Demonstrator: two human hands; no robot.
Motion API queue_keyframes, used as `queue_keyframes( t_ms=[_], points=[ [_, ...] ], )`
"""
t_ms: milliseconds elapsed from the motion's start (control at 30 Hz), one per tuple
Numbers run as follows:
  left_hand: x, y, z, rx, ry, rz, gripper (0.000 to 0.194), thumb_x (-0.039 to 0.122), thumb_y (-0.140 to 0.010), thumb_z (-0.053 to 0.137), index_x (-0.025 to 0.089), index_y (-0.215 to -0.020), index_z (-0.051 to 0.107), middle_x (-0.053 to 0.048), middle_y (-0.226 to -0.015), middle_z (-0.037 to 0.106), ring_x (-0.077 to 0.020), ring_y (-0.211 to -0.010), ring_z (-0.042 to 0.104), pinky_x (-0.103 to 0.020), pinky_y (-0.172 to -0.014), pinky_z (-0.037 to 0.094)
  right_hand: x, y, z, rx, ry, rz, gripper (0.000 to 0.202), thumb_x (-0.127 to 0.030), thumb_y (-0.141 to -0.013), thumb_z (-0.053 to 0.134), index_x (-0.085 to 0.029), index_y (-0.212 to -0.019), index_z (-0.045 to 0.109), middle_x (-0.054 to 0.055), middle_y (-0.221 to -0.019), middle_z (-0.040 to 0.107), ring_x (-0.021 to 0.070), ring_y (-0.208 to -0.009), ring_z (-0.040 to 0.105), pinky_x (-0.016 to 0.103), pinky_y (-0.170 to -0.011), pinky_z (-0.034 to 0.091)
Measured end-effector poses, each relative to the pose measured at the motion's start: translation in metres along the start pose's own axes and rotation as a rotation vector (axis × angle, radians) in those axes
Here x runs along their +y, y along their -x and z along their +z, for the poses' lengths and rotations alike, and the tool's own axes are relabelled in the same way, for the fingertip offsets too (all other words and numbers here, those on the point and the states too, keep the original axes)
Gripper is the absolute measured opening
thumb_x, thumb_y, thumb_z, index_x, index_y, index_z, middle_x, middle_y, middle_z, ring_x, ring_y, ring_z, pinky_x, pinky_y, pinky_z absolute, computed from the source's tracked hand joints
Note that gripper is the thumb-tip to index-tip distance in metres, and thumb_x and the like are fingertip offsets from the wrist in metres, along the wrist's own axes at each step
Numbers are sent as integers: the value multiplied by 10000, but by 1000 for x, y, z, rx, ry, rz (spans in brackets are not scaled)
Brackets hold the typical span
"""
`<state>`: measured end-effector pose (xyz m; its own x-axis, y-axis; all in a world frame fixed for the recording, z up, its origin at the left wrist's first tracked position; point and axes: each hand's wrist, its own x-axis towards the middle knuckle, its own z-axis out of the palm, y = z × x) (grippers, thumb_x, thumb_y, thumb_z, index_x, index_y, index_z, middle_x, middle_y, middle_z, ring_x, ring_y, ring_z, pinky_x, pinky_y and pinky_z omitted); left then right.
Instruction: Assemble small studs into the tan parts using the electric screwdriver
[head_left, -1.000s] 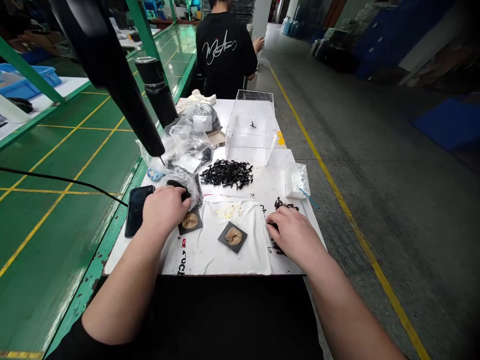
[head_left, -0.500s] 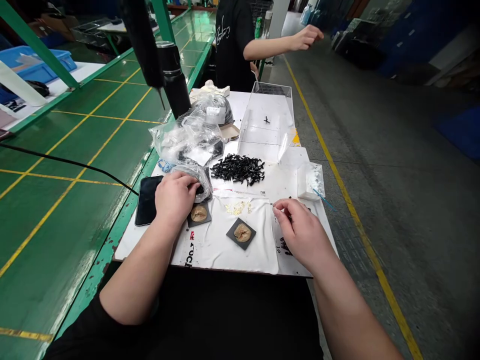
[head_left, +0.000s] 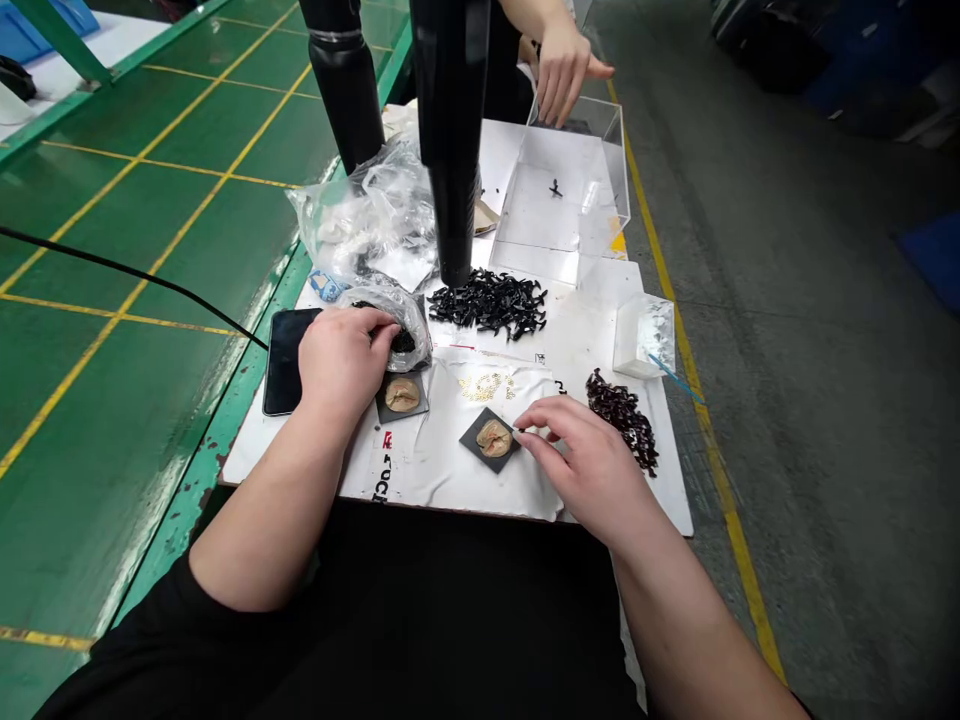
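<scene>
My left hand (head_left: 339,362) lies on a small plastic bag of black parts (head_left: 401,330), with its fingers curled into the bag's opening. Just below it sits a dark square tile with a tan lump (head_left: 403,395). My right hand (head_left: 589,462) has thumb and forefinger pinched together at the right corner of a second tile with a tan lump (head_left: 491,438). Whether a small part sits between the fingertips is not visible. Both tiles lie on a white cloth (head_left: 442,470). A pile of dark reddish parts (head_left: 622,415) is just right of my right hand.
A heap of black parts (head_left: 491,300), gold bits (head_left: 486,385), a phone (head_left: 283,345), a clear acrylic box (head_left: 574,215) and a small clear container (head_left: 643,335) share the table. A black hanging tool (head_left: 450,140) and a black bottle (head_left: 349,85) stand behind. A co-worker's hand (head_left: 562,65) reaches over the box.
My right hand moved left from the reddish pile to the second tile, uncovering the pile. My view tilted down and closer. The co-worker's hand came down over the acrylic box.
</scene>
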<state>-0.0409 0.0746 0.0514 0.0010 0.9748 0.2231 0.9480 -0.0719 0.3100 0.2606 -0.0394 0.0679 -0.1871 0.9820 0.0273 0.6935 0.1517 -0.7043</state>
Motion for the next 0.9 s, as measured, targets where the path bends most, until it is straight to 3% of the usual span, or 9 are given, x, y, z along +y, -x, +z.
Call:
queue_keyframes(
  t_ms=[167, 333, 433, 567, 767, 900],
  points=[
    [-4, 9, -7, -71, -38, 48, 278, 384, -1063, 631, 244, -1145, 856, -95, -1159, 842, -362, -1176, 715, -502, -1018, 561, -1, 3, 11, -80, -31, 51, 97, -283, -1034, 688, -276, -1027, 785, 29, -1003, 823, 227, -900, 757, 363, -888, 616],
    [-13, -4, -15, -130, 9, 358, 333, 347, -1082, 545, 224, -1087, 854, -91, -1243, 817, -331, -1196, 690, -497, -1102, 525, 3, 4, 24, -81, -54, -2, 100, -261, -1047, 673, -261, -1046, 773, 41, -1064, 819, 227, -968, 762, 378, -940, 621],
    [-15, -18, -18, -267, 0, 496, 309, 245, -1023, 522, 214, -1016, 830, -77, -1113, 808, -293, -1108, 712, -432, -1010, 547, 6, 4, 28, -53, -33, -55, 103, -260, -1059, 673, -249, -1067, 775, 59, -1103, 778, 228, -1032, 751, 377, -975, 616],
    [-16, -26, -17, -361, -73, 500, 234, 179, -967, 530, 222, -939, 758, -59, -971, 762, -265, -988, 706, -372, -843, 526, 8, 6, 26, -63, 23, -45, 103, -267, -1070, 678, -255, -1078, 780, 62, -1112, 760, 234, -1044, 744, 392, -994, 611],
    [-22, -31, -12, -406, -137, 565, 145, 185, -943, 566, 236, -868, 679, -64, -1026, 762, -288, -1039, 677, -405, -961, 527, 11, 7, 25, -47, 55, -87, 113, -252, -1074, 675, -252, -1056, 787, 65, -1097, 767, 243, -1058, 733, 407, -990, 605],
    [-18, -41, -11, -481, -128, 591, 140, 165, -881, 572, 232, -801, 665, -62, -1002, 750, -263, -983, 668, -382, -936, 519, 12, 5, 28, -21, 44, -102, 126, -246, -1080, 665, -254, -1052, 787, 64, -1084, 770, 242, -1055, 734, 406, -990, 609]
  ],
)
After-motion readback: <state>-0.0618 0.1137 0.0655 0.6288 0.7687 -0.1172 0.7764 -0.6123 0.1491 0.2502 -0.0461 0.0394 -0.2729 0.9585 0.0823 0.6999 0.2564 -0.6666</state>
